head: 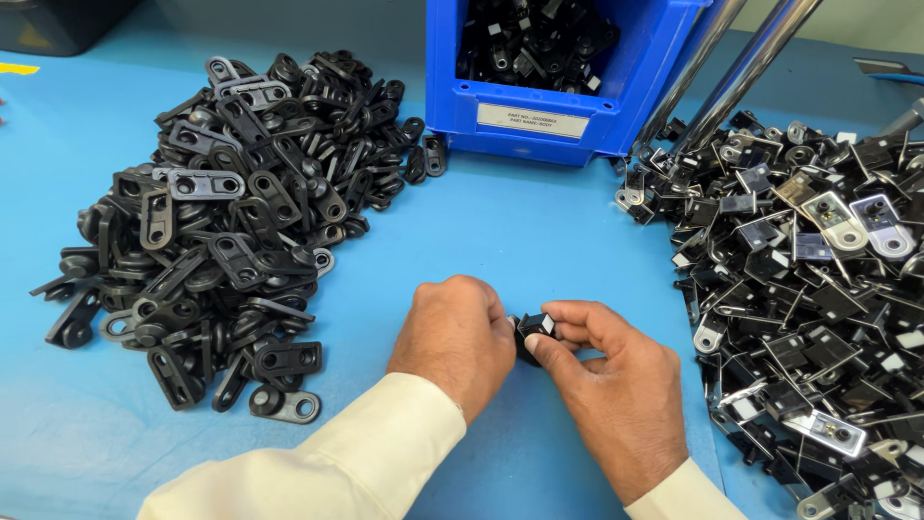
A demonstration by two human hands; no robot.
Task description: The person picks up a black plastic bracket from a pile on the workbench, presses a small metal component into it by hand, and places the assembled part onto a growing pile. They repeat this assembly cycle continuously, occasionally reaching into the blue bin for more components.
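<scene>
Blue bin (563, 96) at top centre, white rectangular label (531, 119) on its front wall, black parts inside. Heap of black brackets (226, 221) to the left on the blue table (510, 231); heap of black and silver clips (818, 289) to the right. Near the front edge, left hand (457, 342) and right hand (616, 380) meeting, knuckles up, cream sleeves. Fingertips of both closed on one small black part (532, 332) between them, just above the table.

I'm at a factory assembly bench: blue worktop (539, 231), heaps of black plastic brackets (231, 221), metal clips (818, 289), a blue parts bin (568, 96).
</scene>
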